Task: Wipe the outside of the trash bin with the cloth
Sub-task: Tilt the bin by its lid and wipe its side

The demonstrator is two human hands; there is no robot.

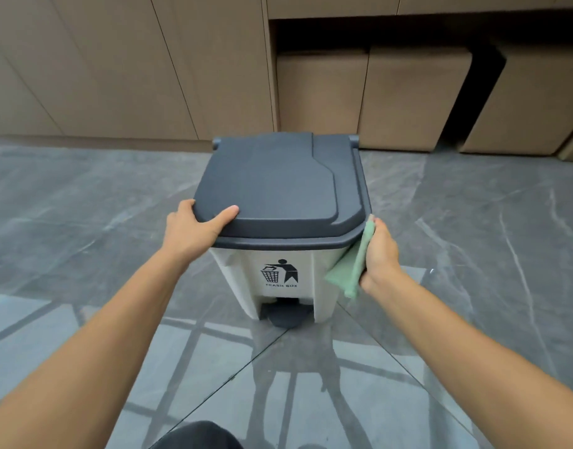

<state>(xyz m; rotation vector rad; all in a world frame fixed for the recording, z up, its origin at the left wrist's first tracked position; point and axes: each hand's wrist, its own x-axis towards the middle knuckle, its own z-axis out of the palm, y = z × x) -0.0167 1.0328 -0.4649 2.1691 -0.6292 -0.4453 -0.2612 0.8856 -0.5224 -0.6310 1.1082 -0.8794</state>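
Bin [286, 273] stands upright on the grey floor [84, 196], in front of the beige cabinets [116, 66], grey lid [278, 186] down. Left hand [194, 226] grips the lid's near-left corner, thumb on top, fingers wrapped over the edge. Right hand [380, 254] is closed around a folded green cloth [351, 267], pressing it flat against the bin's right side just below the lid rim. Black pedal [286, 315] sticks out at the bin's base.
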